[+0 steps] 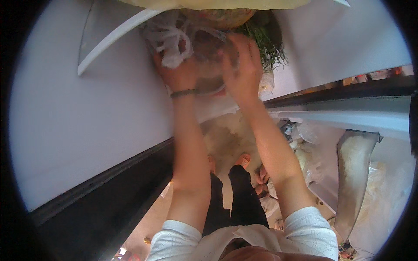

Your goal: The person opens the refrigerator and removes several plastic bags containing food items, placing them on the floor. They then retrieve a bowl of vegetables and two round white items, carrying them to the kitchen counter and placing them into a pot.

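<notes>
Inside an open refrigerator, both my hands are on a clear plastic bag [209,49] with reddish-brown contents, blurred. My left hand [181,73] is at the bag's left side, its fingers mostly hidden behind the knotted handles [178,49]. My right hand [243,65] curves over the right side of the bag with bent fingers. Just right of that hand hang thin green leafy vegetables [269,45]. Behind the bag sits a rounded, patterned item [218,18], partly cut off from view by a yellowish edge above.
The white refrigerator wall [98,120] runs along the left. On the right stands the open door with a translucent door shelf [354,176] and plastic bags [305,133]. Below are the floor [225,133], my feet, and more bags [269,205] beside my legs.
</notes>
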`<move>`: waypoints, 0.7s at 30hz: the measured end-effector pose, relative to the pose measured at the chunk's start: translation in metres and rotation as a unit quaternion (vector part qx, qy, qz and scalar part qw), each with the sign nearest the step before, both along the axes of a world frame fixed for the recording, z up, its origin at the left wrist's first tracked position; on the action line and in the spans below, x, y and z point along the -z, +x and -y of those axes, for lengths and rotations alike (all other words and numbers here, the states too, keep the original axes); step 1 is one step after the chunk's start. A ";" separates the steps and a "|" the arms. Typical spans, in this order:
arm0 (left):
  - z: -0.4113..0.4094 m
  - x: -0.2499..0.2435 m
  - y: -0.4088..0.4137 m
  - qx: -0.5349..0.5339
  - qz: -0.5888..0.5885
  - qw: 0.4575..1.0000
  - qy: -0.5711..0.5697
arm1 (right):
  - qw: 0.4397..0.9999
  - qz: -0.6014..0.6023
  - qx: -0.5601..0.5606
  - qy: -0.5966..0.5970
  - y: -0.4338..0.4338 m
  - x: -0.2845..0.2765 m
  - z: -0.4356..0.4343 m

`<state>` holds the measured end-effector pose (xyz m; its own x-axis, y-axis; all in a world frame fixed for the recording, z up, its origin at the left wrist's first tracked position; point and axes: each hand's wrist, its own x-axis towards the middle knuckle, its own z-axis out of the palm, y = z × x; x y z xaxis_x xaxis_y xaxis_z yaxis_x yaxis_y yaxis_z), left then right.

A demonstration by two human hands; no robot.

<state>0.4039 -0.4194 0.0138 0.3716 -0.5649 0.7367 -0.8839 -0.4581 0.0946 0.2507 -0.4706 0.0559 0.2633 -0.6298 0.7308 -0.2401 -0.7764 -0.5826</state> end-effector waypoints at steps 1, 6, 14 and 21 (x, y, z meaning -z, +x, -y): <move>0.010 -0.011 -0.005 -0.004 -0.034 0.999 0.003 | 0.999 -0.039 0.013 0.015 -0.008 0.014 -0.011; 0.001 -0.059 -0.039 0.025 -0.172 0.984 -0.029 | 0.995 -0.093 0.034 -0.029 0.018 0.053 0.006; 0.006 -0.050 -0.040 0.072 -0.039 0.982 -0.170 | 0.991 -0.131 0.025 -0.030 0.004 0.057 0.044; 0.026 -0.027 -0.003 -0.010 -0.031 0.978 0.208 | 0.987 -0.111 0.085 -0.075 -0.021 0.038 0.010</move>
